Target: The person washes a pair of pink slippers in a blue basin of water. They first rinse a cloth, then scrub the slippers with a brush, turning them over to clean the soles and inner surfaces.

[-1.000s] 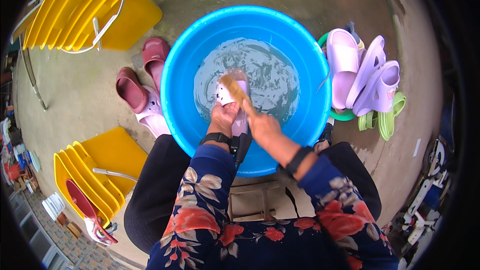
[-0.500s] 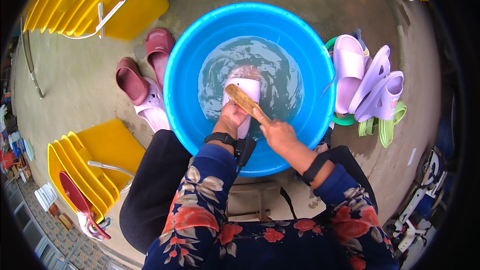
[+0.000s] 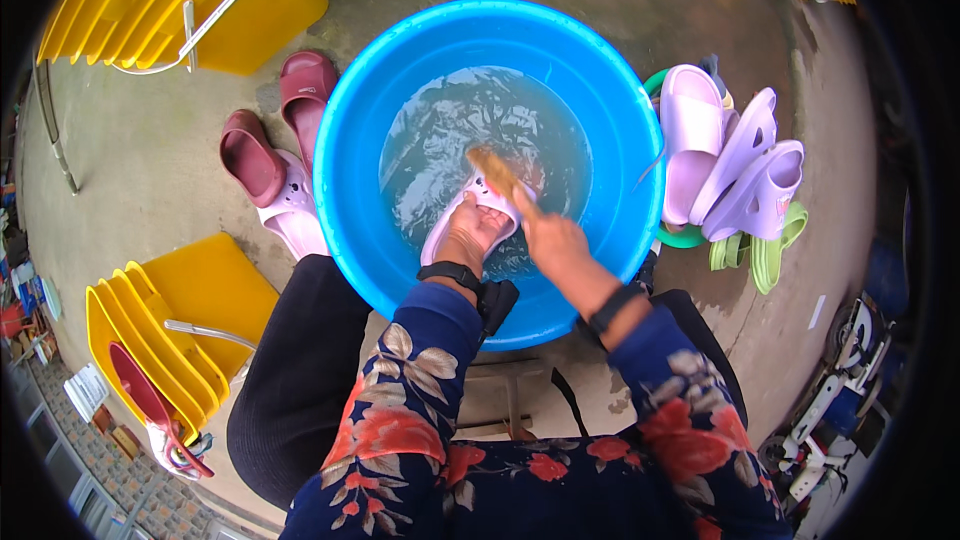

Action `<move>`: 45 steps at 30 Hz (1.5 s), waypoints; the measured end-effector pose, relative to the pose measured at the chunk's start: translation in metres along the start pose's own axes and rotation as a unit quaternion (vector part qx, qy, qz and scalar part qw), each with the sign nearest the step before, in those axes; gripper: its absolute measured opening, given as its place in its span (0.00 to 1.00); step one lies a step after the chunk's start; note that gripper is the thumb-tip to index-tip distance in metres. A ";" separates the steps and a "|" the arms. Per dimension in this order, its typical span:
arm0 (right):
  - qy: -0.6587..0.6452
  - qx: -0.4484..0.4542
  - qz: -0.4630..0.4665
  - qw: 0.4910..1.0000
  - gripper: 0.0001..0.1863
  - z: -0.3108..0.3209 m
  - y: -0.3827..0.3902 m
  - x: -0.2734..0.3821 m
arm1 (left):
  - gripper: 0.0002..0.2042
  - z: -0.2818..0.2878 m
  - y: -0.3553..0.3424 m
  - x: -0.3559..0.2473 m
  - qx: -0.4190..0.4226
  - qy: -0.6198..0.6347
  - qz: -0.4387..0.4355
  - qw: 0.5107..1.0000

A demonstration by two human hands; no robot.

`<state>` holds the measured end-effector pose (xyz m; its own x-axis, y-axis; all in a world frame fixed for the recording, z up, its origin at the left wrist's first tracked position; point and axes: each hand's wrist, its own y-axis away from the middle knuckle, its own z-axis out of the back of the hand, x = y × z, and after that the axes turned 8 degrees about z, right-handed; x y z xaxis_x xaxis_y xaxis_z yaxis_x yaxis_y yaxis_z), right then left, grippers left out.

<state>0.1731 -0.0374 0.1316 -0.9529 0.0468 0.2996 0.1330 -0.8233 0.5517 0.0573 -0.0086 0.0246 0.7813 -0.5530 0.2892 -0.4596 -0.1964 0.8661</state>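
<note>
A blue basin (image 3: 334, 145) holds cloudy water (image 3: 430, 120). In it, my left hand (image 3: 475, 227) grips a pale pink slipper (image 3: 440, 228), tilted with its toe to the upper right, fingers inside the shoe. My right hand (image 3: 552, 238) holds a wooden brush (image 3: 493, 168) by its handle, its head over the slipper's top. The brush hides part of the slipper, and the brush head is blurred.
Maroon slides (image 3: 255, 160) and a pink clog (image 3: 287, 208) lie left of the basin. Lilac sandals (image 3: 690, 140) and green ones (image 3: 770, 255) lie right. Stacked yellow buckets (image 3: 230, 295) stand lower left, more (image 3: 275, 15) upper left. My legs (image 3: 290, 370) flank the basin's near side.
The slipper has turned in my left hand, its toe swinging to the right. The brush has shifted over its top, rising slightly and moving right since half a second ago.
</note>
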 end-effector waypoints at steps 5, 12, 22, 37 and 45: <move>-0.016 0.010 -0.011 1.000 0.24 0.001 0.002 0.001 | 0.26 -0.005 0.006 -0.004 -0.010 -0.024 -0.004 1.000; 0.018 0.036 0.059 0.997 0.27 -0.003 0.005 0.008 | 0.31 -0.004 0.009 0.003 0.005 -0.043 -0.009 0.999; -0.001 0.077 0.059 0.995 0.26 -0.001 0.014 0.003 | 0.46 -0.001 0.021 -0.002 0.016 -0.004 0.046 0.999; -0.002 0.006 0.085 0.996 0.24 -0.005 0.002 0.012 | 0.52 0.000 0.025 -0.004 0.055 -0.025 0.049 0.997; 0.014 0.151 0.016 0.988 0.25 0.004 0.022 0.006 | 0.52 -0.009 0.027 -0.005 -0.022 -0.016 0.053 0.998</move>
<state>0.1711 -0.0528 0.1487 -0.9536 0.0038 0.3010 0.2344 -0.6179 0.7505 0.0447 -0.0041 0.0503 0.7147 -0.5945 0.3684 -0.5197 -0.0991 0.8486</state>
